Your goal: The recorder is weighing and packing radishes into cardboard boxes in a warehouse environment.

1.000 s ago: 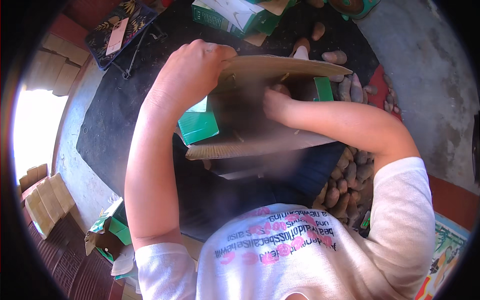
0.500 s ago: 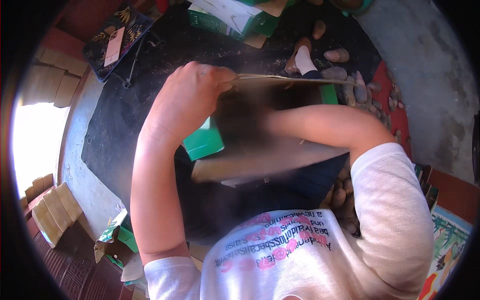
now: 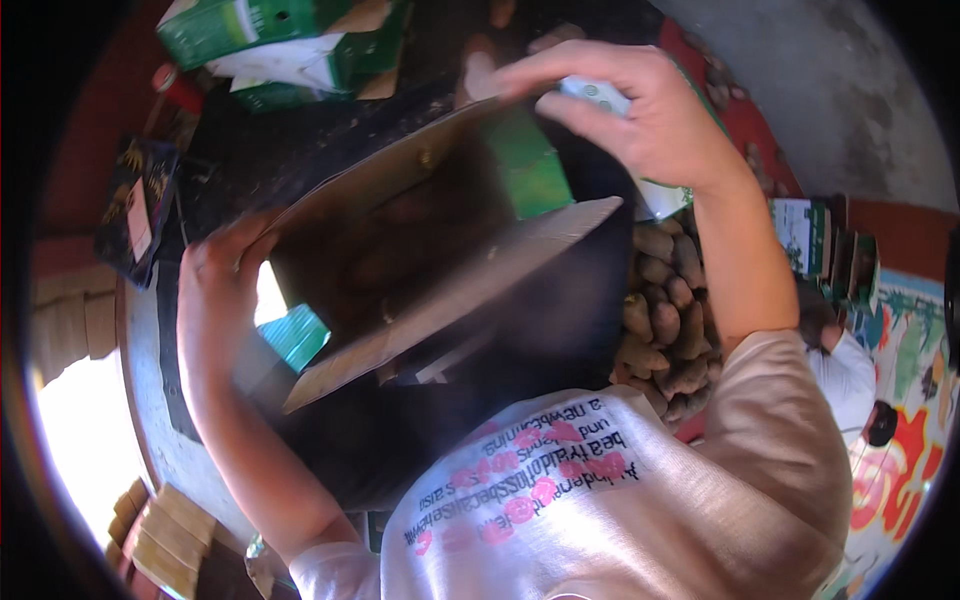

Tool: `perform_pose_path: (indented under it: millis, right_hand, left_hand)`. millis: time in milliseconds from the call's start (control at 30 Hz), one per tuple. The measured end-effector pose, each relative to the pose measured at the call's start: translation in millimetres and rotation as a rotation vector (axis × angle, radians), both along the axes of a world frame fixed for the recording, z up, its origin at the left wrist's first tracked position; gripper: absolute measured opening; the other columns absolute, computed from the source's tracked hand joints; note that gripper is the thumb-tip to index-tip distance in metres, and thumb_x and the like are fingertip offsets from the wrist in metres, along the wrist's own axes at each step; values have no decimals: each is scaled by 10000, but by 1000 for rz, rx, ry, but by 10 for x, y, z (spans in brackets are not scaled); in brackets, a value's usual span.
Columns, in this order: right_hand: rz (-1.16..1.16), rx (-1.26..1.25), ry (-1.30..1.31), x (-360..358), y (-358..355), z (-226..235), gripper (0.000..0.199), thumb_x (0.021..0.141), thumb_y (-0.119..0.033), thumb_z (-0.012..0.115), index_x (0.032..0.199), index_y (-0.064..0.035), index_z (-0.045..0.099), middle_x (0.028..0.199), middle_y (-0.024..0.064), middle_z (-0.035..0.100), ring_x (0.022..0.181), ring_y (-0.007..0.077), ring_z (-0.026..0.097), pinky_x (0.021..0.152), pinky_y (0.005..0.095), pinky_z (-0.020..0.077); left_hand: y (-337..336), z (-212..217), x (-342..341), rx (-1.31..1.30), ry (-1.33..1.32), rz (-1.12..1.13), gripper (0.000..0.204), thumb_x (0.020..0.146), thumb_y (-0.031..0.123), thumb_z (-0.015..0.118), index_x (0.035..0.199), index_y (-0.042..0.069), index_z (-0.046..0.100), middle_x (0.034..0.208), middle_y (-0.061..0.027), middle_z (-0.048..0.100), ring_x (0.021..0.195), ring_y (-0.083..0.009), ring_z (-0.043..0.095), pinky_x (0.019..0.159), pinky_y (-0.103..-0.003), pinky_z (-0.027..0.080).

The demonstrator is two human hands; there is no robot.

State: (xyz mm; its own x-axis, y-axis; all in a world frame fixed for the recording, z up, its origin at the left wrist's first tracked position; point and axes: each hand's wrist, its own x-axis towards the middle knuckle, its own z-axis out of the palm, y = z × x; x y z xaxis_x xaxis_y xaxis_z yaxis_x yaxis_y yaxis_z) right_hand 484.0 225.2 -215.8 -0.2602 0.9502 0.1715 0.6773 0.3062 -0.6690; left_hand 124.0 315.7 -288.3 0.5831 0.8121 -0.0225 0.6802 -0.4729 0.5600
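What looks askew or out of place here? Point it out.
The open cardboard box slants between the left hand and right hand, its right end higher in view. To its right, brown tubers lie heaped loose, which could look spilled. Nothing appears clearly damaged.

Hurried pass: we can't name the contents of the cardboard box point(image 3: 480, 283) mid-frame, too dark and smeared; left hand point(image 3: 215, 285) blurred, fingertips unclear; green cartons point(image 3: 245, 25) cut by top edge; white shape point(image 3: 845, 385) far right, half-hidden, unidentifiable to us
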Motion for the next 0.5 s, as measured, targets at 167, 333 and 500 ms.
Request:
perform_pose_path:
  millis: [167,333,500]
  right_hand:
    - [-488,236,320,1028,-921,-521,309,964,46,591,1253,-21,676,1112,104,731,967,176,707,901,314,554]
    - [-1206,350,325,1889,-1845,-1213,390,927,71,603,1311,3,616,1146,130,703,1001,175,669,862,299,537]
    - [-1518,255,334,2779,-2513,-1907,500,892,47,615,1384,-17,558,1211,134,648,985,180,643,840,293,518]
  left_hand:
    - [28,9,27,42,38,-2,250,969,122,639,1146,-34,722,1080,-207,746,985,-339,728,908,-366,531]
    - [72,39,39,13,-5,-15,279,1001,167,599,1135,-47,718,1069,-195,755,972,-308,735,909,-386,533]
    - [124,9,-12,-27,24,11,360,1065,270,558,1188,-33,709,1074,-183,750,993,-252,706,916,-355,520]
